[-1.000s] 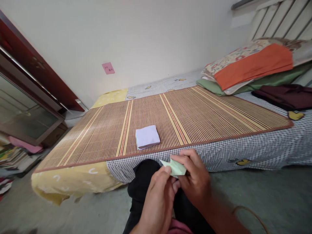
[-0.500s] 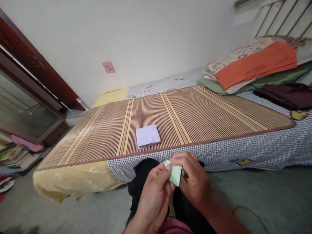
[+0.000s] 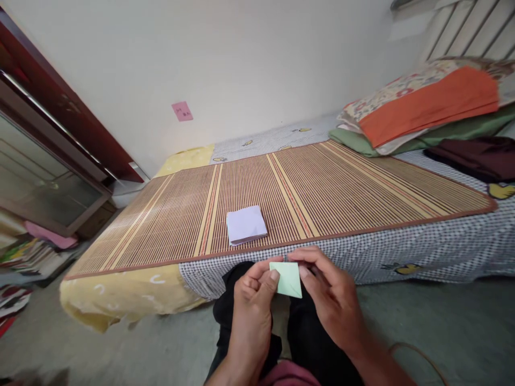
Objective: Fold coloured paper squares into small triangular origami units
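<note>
A small square of folded light green paper [image 3: 288, 280] is held up above my lap, its face turned toward me with a diagonal crease near the lower right corner. My left hand [image 3: 257, 292] pinches its left side, thumb in front and fingers behind. My right hand [image 3: 328, 289] is at the paper's right edge, with thumb and index finger apart. The thumb tip lies close against that edge; I cannot tell whether it touches. Beyond my hands, a stack of white paper sheets [image 3: 247, 224] lies on the striped mat [image 3: 241, 185].
The mat covers a bed with a checked sheet [image 3: 450, 246] and a yellow cloth section [image 3: 132, 297]. Folded bedding with an orange band [image 3: 430, 107] and dark folded cloth [image 3: 475, 158] lie at right. A glass-fronted cabinet [image 3: 48, 177] stands left. A cable [image 3: 418, 351] lies on the floor.
The green paper has turned from a tilted pose to a flat square facing me. My right hand has moved right, off the paper's face, and its fingers have spread. My left hand keeps its pinch.
</note>
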`<state>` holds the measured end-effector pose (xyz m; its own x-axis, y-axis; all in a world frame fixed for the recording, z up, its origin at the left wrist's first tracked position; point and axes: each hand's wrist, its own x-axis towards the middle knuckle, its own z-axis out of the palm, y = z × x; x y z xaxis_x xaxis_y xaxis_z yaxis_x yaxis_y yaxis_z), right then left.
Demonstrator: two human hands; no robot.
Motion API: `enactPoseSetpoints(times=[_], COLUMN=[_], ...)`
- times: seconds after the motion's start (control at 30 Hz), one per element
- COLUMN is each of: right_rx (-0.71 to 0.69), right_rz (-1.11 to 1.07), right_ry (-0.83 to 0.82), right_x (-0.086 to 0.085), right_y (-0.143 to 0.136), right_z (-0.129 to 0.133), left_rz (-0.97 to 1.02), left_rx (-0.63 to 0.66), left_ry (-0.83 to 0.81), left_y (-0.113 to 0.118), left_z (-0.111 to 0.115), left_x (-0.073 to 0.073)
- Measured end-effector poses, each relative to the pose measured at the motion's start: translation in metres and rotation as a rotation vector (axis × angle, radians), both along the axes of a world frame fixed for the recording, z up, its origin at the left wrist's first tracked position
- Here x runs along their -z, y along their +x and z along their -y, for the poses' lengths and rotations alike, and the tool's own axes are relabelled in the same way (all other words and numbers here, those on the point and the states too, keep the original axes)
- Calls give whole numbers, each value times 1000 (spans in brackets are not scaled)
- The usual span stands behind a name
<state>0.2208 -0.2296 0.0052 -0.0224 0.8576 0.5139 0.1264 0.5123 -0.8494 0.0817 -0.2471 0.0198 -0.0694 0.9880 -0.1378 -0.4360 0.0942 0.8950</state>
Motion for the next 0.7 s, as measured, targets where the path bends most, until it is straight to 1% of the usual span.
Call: enactPoseSetpoints(times=[0.1, 0.17, 0.3, 0.37, 0.47, 0.53, 0.6, 0.7], right_rx=[-32, -43, -12, -14, -42, -53, -56, -52], right_rz=[-66, -67, -49, -36, -34, -39, -29, 6], right_ry=[-113, -119, -83, -90, -165, -211, -217, -167], right_x=[-1, -1, -1, -1, -1, -1, -1, -3], right_y=[-1, -3, -6, -7, -6, -5, -4, -4], right_z=[-1, -2, -4, -4, -4, -4, -3, -3], left_rz=[-69, -111, -190, -181, -93, -46, -52, -130], left_rx=[-26, -32, -33, -43, -78, -75, -55, -38], left_ry=[31, 47, 63, 52, 1, -17, -14, 14], left_y=[-1, -1, -2, -2, -2, -2, -3, -4], left_z=[0, -1, -1, -2, -2, -3, -3, -2], left_x=[0, 0, -1, 1, 4, 6, 6, 4])
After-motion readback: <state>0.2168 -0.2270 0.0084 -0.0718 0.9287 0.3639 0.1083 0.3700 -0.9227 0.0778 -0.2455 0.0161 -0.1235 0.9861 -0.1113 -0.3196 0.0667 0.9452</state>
